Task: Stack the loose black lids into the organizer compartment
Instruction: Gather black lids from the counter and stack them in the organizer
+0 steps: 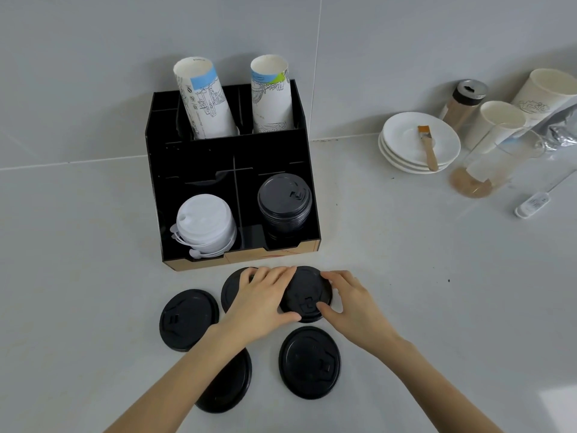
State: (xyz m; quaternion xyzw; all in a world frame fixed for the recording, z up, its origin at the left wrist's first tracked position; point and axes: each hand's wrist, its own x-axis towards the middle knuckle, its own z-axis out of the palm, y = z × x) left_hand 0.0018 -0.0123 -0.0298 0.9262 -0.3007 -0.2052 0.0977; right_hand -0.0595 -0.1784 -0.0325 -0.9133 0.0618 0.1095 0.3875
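Note:
A black organizer (199, 157) stands against the wall. Its front right compartment holds a stack of black lids (284, 201); the front left holds white lids (204, 223). Just in front of it, my left hand (262, 303) and my right hand (349, 300) grip one black lid (304, 292) from both sides. More loose black lids lie flat on the counter: one at the left (187, 318), one partly under my left hand (232, 287), one under my left forearm (229, 389) and one at the front right (309, 362).
Two stacks of paper cups (204, 98) stand in the organizer's rear slots. To the right are stacked white plates (402, 132) with a brush (427, 148), a shaker jar (465, 101), paper cups (499, 123), a clear glass (487, 164) and a foil bag (559, 126).

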